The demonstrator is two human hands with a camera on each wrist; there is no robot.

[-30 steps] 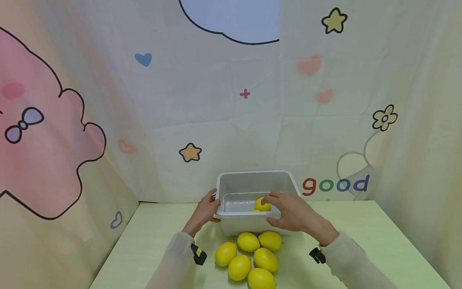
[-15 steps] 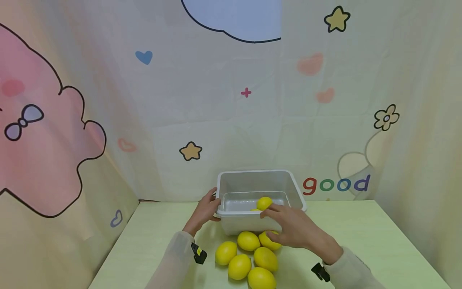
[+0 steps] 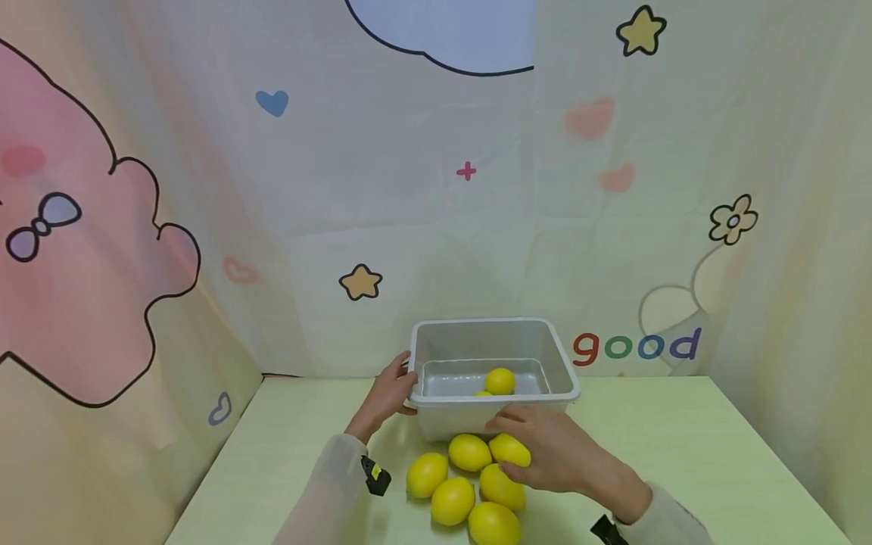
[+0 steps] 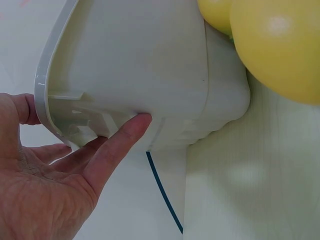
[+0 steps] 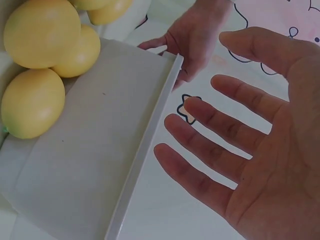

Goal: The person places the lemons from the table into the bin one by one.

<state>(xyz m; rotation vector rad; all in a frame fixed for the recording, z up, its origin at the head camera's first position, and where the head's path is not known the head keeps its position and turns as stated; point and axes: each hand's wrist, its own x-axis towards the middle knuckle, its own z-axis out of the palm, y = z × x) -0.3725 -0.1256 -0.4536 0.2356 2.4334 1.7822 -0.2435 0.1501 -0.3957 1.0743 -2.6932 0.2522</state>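
Spread right hand (image 3: 562, 446) is held over lemons (image 3: 453, 501) beside a pale bin (image 3: 446, 418)

On a light green table (image 3: 286, 424), six lemons are clustered just in front of the pale bin, the two rearmost set close to its front wall. Two more are contained in the bin: one inner lemon (image 3: 500, 381) is seen almost whole, while only the top of a second inner lemon (image 3: 483, 393) is shown above the front rim, the remainder being hidden by the wall.

The bin's left end is gripped by the left hand (image 3: 390, 393), whose fingers, in the left wrist view, are set against the outer wall and about the rim. The right hand, its fingers shown well parted in the right wrist view, is held low in front of the bin. Two of the right-hand lemons are partly covered by it in the head view; whether either is touched cannot be told.

Both forearms are covered by pale sleeves (image 3: 327, 484), and a small black device (image 3: 376, 477) is worn at the left wrist. The scene is backed by a printed curtain (image 3: 409, 189), decorated with a blue heart (image 3: 272, 103), an orange star (image 3: 360, 282), a pink figure (image 3: 88, 303) and the word "good" (image 3: 636, 346) in coloured letters.
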